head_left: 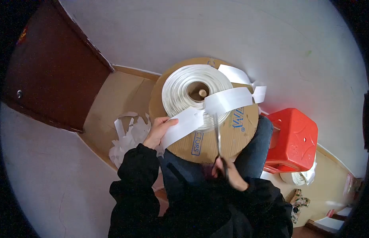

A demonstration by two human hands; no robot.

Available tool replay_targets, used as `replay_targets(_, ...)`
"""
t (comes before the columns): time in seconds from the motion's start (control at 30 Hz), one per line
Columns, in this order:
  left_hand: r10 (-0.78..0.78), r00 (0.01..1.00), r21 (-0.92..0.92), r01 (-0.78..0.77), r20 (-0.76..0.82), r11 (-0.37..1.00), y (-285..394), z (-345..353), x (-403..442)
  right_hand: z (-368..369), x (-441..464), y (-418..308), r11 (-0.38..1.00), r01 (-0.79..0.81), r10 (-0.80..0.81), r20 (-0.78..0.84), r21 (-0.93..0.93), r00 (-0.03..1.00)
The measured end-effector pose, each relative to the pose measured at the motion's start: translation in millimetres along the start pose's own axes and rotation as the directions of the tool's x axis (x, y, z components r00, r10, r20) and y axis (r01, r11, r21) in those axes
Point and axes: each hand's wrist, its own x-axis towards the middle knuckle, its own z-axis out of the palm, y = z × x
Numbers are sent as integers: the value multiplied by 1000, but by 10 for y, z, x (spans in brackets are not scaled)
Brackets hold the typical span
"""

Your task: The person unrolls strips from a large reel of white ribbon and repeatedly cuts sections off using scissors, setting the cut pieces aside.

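My left hand [157, 132] pinches the end of a white strip [228, 100] made of wide pieces joined at narrow necks. The strip runs right across a large white roll [177, 84], which lies on a round cardboard disc [180, 147] with blue print. A peg stands in the roll's core. My right hand [232, 174], slightly blurred, is closed round the handles of metal scissors [218, 139]. Their blades point up, just below the strip near one of its necks. Whether they touch it I cannot tell.
A heap of white strips [131, 137] lies on the floor at left. To the right stands a red plastic stool [297, 139], with another white roll [297, 178] beside it. A pale wall [184, 31] rises behind the disc; a brown door [53, 67] is at upper left.
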Motion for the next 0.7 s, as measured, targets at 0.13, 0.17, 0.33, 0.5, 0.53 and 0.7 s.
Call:
replay_targets(0.13,8,1000,-38,-7,16,999,-77,-39,30,127,19,190,999,-49,50,86,-14,995)
replay_targets(0.17,13,1000,-48,-12,28,999,-106,-45,44,136,41,243,999,-43,44,101,-11,994)
replay_targets(0.33,66,997,-10,-65,49,998,-174,-50,50,246,158,167,995,-87,94,152,-50,984)
replay_targets(0.5,92,995,-38,-90,46,995,-76,-12,-21,351,238,77,992,-97,107,132,-78,985)
replay_targets(0.53,95,994,-54,-92,47,994,-59,-10,-31,364,246,73,992,-96,105,119,-83,987)
replay_targets(0.7,101,993,-54,-97,69,994,-44,-9,-40,385,253,122,994,-65,74,94,-91,993)
